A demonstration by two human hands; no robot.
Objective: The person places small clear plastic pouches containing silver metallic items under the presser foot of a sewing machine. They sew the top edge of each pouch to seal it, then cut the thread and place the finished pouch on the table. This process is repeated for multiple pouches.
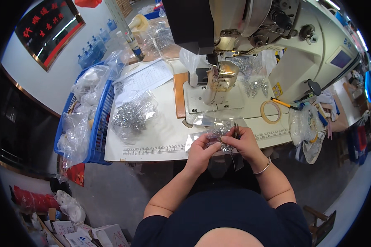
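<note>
Head view: a beaded piece (218, 132) is held between the two hands at the front edge of the desk (165, 123), just before the sewing machine (309, 57) and over the line of the ruler (152, 150). The left hand (200, 154) is closed in a pinch on its left side, thumb on top. The right hand (245, 143) pinches the right side with thumb and finger and also has hold of dark snips (236, 131), points upward; whether their blades are parted, I cannot tell.

The piece looks light and limp, likely to bend wherever it is not supported. Its clear film should be slick under the fingertips and easy to crease, and the beads would probably feel hard and knobbly, and might come loose if dragged. A flat pinch on the bare film beside the beads seems the kindest hold, with a hand on either side to keep it from sagging.

It is silvery and glittering, the beads crowded together on see-through film that catches the light. A clear flap (237, 162) hangs below the right hand, past the desk edge. The fingers hide much of the outline.
</note>
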